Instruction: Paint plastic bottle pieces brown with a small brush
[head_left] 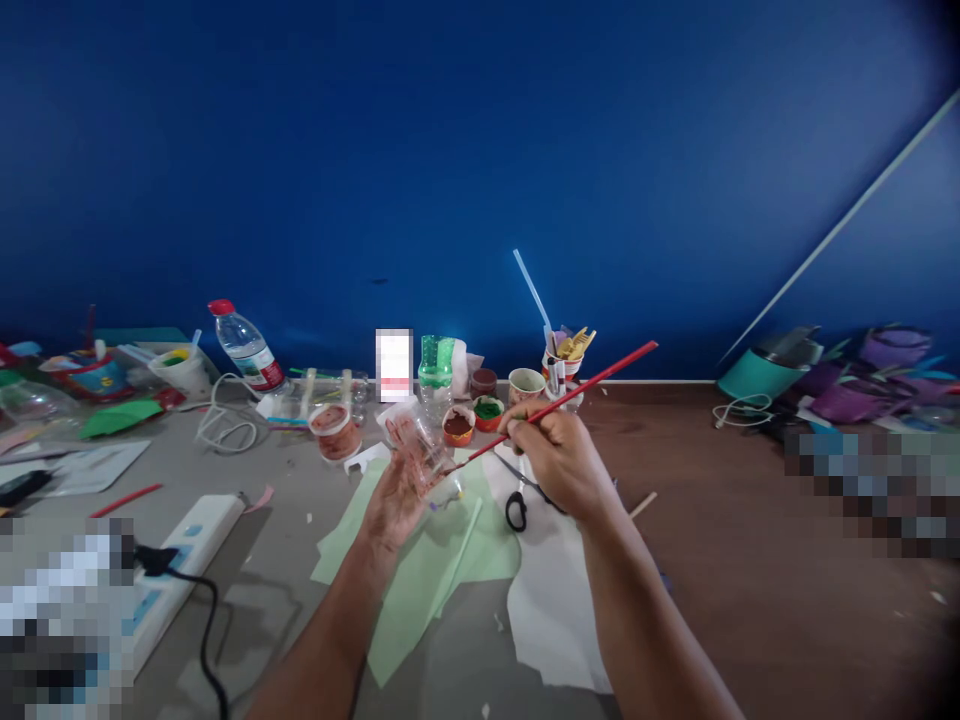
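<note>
My left hand (pixel 391 508) is closed around a clear plastic cut-off bottle piece (pixel 417 440) smeared with reddish-brown paint, held tilted. A long red paintbrush (pixel 609 372) is gripped in the fingers of my right hand (pixel 556 455); its tip meets or nearly meets the plastic near the lower right edge. Just beyond my hands stand a small cup of brown paint (pixel 458 426) and one of green paint (pixel 488 411). Black-handled scissors (pixel 516 512) lie under my right hand, partly hidden, over white paper (pixel 551 610) and beside light green paper (pixel 420 610).
A paint-stained tub (pixel 335 436), a red-capped water bottle (pixel 251 350), a green-topped plastic bottle (pixel 436 365), a pale cup (pixel 527 384) and a utensil cup (pixel 564 362) line the back. At left lies a power strip (pixel 191 535) with a black cable. A teal container (pixel 757 375) stands right.
</note>
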